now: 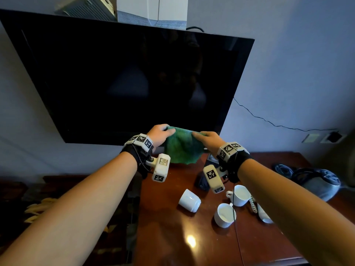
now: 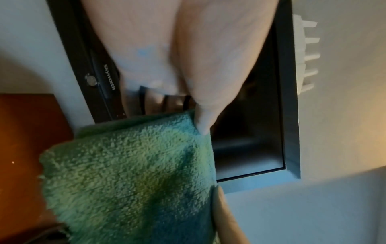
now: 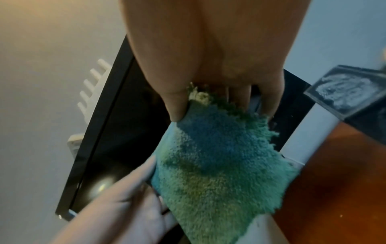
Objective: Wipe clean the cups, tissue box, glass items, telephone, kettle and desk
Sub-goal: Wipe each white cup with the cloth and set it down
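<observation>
Both hands hold a green cloth (image 1: pixel 181 146) up in front of the dark TV, above the back of the desk (image 1: pixel 172 237). My left hand (image 1: pixel 161 134) pinches its left top edge, thumb on the cloth (image 2: pixel 129 165). My right hand (image 1: pixel 207 140) pinches the right top corner of the cloth (image 3: pixel 215 156) between thumb and fingers. On the desk below, one white cup (image 1: pixel 189 200) lies on its side and two white cups (image 1: pixel 224 215) (image 1: pixel 240 194) stand upright. A white telephone handset (image 1: pixel 263 214) with a coiled cord lies under my right forearm.
A black wall-mounted TV (image 1: pixel 124 79) fills the space behind the hands. A dark box (image 3: pixel 346 92) stands at the desk's back. A grey-blue bag (image 1: pixel 318 181) and coiled cable (image 1: pixel 282 169) lie at the desk's right. A lower dark surface with yellow items (image 1: pixel 40 206) is left.
</observation>
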A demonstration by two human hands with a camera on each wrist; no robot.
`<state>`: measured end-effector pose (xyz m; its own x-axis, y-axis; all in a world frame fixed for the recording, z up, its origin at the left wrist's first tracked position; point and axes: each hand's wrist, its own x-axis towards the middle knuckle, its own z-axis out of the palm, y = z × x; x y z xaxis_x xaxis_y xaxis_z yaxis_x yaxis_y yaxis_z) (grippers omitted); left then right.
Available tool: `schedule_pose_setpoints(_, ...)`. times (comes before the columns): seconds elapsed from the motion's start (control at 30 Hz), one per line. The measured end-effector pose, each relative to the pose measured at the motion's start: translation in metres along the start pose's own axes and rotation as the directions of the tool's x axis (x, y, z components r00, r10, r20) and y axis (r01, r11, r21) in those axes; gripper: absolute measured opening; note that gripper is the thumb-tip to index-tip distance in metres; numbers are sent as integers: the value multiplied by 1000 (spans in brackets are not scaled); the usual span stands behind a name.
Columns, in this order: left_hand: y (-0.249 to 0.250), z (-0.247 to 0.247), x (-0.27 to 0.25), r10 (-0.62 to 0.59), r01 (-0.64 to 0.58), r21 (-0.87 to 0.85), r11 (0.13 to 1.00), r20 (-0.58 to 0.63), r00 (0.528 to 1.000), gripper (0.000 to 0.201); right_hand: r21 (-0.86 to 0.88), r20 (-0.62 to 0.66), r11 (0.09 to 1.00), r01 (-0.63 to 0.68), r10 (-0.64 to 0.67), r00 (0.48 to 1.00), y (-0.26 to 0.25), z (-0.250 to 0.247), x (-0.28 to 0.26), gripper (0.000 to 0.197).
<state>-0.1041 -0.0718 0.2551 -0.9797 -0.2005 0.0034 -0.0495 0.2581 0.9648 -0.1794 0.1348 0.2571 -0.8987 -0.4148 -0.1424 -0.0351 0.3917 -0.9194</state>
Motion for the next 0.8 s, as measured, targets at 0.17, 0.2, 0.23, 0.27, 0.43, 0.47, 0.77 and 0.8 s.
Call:
schedule_pose_setpoints(0.17, 5, 8, -2, -123, 99, -279, 955, -71, 990, 14, 164, 102, 983, -77, 61, 993, -3, 4, -2, 42)
schedule_pose_setpoints(0.2, 5, 8, -2, -134, 100, -281, 954, -104, 986, 13, 146, 116, 988, -55, 38, 993, -3, 4, 0, 54)
schedule_pose_setpoints(0.23, 4, 7, -1, -149, 110, -278, 954, -123, 981, 7, 143, 102, 989, -26, 11, 995, -4, 5, -1, 64)
schedule_pose_setpoints(0.27, 4, 4, 0, -169, 128, -293, 948, -119, 978, 8, 156, 67, 988, 2, -13, 998, -3, 5, 0, 70)
schedule_pose_setpoints(0.43, 2, -10, -2, -84, 88, -42, 995, 88, 993, 97, 129, 18, 985, 113, -117, 993, -8, 11, -3, 45)
schedule_pose_setpoints(0.47, -1, -10, -1, -38, 31, 77, 997, 99, 994, 94, 39, 32, 989, 140, -142, 989, -8, 12, -2, 39)
schedule_pose_setpoints(0.77, -13, -8, 0, 109, -133, 564, 815, 77, 991, 14, -567, 46, 798, 202, -214, 976, -4, 21, 0, 31)
schedule_pose_setpoints(0.8, -15, -8, 1, 114, -145, 590, 794, 90, 989, 9, -561, 37, 805, 195, -212, 977, -2, 20, 0, 26)
